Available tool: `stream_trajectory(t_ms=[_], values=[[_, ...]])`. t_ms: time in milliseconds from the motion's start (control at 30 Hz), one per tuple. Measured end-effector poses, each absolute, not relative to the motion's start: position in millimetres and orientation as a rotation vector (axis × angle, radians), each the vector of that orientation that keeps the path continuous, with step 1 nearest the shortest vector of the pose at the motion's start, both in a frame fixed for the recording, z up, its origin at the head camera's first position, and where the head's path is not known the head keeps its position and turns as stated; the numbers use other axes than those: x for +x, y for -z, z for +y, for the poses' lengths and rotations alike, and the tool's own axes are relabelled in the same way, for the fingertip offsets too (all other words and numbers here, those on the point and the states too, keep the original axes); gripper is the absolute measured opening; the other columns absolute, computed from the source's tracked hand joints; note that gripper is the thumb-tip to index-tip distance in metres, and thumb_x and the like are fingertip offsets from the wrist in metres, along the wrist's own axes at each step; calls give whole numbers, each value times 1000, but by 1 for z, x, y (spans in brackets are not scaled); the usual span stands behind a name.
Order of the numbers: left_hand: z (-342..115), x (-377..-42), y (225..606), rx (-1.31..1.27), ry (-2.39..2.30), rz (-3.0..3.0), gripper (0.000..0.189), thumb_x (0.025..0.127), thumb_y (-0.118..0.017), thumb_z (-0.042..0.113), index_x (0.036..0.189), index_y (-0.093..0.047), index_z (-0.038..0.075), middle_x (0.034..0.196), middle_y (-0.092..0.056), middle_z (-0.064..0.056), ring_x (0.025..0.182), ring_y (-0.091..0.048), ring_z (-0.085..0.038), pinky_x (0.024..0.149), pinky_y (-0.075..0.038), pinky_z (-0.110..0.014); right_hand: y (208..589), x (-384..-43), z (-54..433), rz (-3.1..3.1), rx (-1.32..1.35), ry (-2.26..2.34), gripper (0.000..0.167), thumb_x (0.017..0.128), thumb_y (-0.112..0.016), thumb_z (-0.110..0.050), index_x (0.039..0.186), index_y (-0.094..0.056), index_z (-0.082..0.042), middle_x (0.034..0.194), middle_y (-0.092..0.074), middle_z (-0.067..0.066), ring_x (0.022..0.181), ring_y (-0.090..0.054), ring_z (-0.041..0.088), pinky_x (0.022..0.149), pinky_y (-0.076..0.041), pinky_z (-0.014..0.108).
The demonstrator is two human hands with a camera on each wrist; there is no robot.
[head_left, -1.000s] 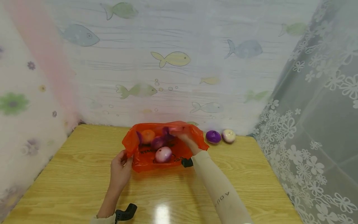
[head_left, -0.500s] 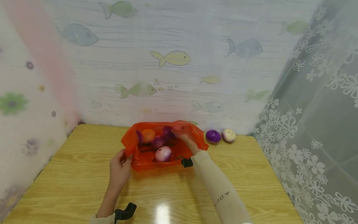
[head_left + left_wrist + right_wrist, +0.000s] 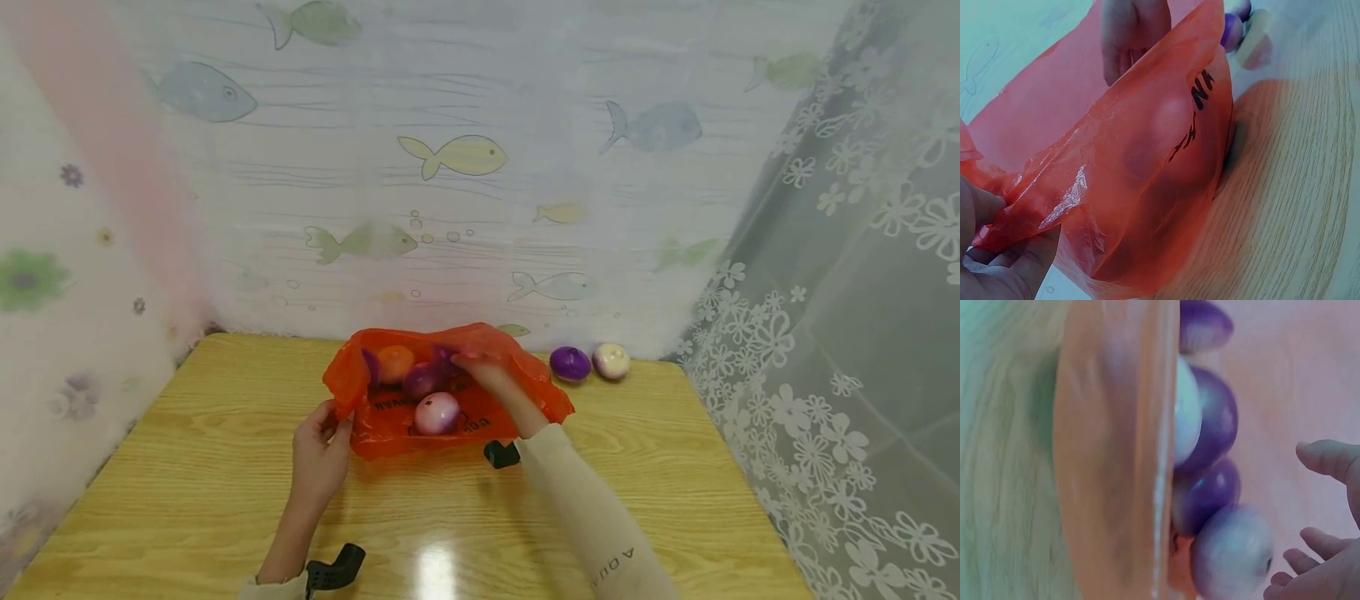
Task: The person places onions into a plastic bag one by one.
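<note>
A red plastic bag lies on its side on the table, its mouth facing me. My left hand pinches the bag's left edge between thumb and fingers, as the left wrist view also shows. Inside are a pale purple onion near the mouth, a dark purple onion behind it, and others further back, one tinted orange. My right hand reaches into the bag. In the right wrist view, its spread fingers and thumb stand apart from the onions and hold nothing.
Right of the bag, a purple onion and a whitish onion sit side by side at the back of the wooden table. A fish-patterned curtain hangs behind the table's back edge.
My right hand has drawn back slightly from the purple onion at the rear of the bag, and its forearm has shifted nearer. The bag's right edge has spread outward. My left hand keeps its hold.
</note>
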State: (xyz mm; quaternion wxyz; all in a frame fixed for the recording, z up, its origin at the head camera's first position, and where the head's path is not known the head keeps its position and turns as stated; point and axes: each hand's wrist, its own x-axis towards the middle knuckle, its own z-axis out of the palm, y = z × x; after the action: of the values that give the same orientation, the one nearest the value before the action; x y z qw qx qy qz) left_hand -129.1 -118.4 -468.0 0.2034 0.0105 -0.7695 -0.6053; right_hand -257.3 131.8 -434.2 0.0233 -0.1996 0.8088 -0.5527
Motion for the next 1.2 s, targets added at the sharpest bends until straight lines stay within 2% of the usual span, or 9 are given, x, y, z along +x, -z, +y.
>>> stream_trajectory(t_ms=[67,167,267,400,500,633,867,1033,1200], values=[[-118,-129,468,29,1686,-2151,23,102,-52,-1,120,-65,-10,111,-68,-27,88,-61,4,77,-51,-8,433,-253,125,2513,-384,1633,29,101,-60,-19,117,-65,5,105,-65,9,94,-56,9,90,-46,19],[-118,-129,469,44,1690,-2162,24,102,-52,-1,120,-64,-9,111,-67,-26,89,-60,4,77,-50,-8,430,-241,120,2460,-110,1728,42,95,-71,-28,122,-66,3,114,-66,16,99,-57,20,95,-49,31],[-118,-129,469,47,1693,-2171,24,102,-52,0,122,-64,-9,113,-67,-26,90,-60,5,78,-50,-8,426,-230,120,2480,-102,1784,53,89,-77,-28,131,-60,0,129,-62,21,112,-57,33,105,-48,45],[-118,-129,469,48,1682,-2170,23,102,-52,-1,120,-64,-9,112,-67,-26,89,-60,4,77,-50,-8,423,-216,124,2461,-240,1850,58,88,-79,-22,137,-56,-2,137,-59,20,126,-54,38,111,-44,50],[-117,-130,469,56,1692,-2159,23,102,-53,0,121,-65,-9,113,-67,-25,89,-60,3,76,-49,-8,423,-203,129,2433,-361,1870,56,89,-77,-15,139,-56,-2,138,-60,16,126,-56,35,109,-46,49],[-118,-129,470,56,1697,-2149,24,102,-54,1,122,-64,-9,115,-67,-25,90,-59,4,77,-49,-7,419,-183,139,2346,-500,1887,51,91,-74,-8,139,-58,-2,138,-60,15,124,-58,33,104,-52,42],[-121,-129,470,63,1629,-2139,22,101,-54,-1,118,-65,-10,111,-68,-25,91,-58,6,79,-48,-6,404,-147,162,2246,-676,2040,50,90,-76,-6,137,-59,-5,137,-61,9,126,-57,28,109,-47,46],[-122,-129,470,65,1637,-2133,22,102,-53,-1,119,-65,-10,110,-67,-25,89,-59,6,77,-49,-6,393,-136,186,2220,-804,2248,47,90,-72,3,134,-56,5,131,-63,6,119,-61,20,104,-51,35],[-122,-128,470,60,1651,-2132,23,102,-53,0,120,-65,-10,111,-67,-26,88,-59,5,76,-49,-7,389,-144,217,2294,-691,2471,44,89,-69,11,130,-55,11,121,-65,10,114,-63,24,101,-53,30]])
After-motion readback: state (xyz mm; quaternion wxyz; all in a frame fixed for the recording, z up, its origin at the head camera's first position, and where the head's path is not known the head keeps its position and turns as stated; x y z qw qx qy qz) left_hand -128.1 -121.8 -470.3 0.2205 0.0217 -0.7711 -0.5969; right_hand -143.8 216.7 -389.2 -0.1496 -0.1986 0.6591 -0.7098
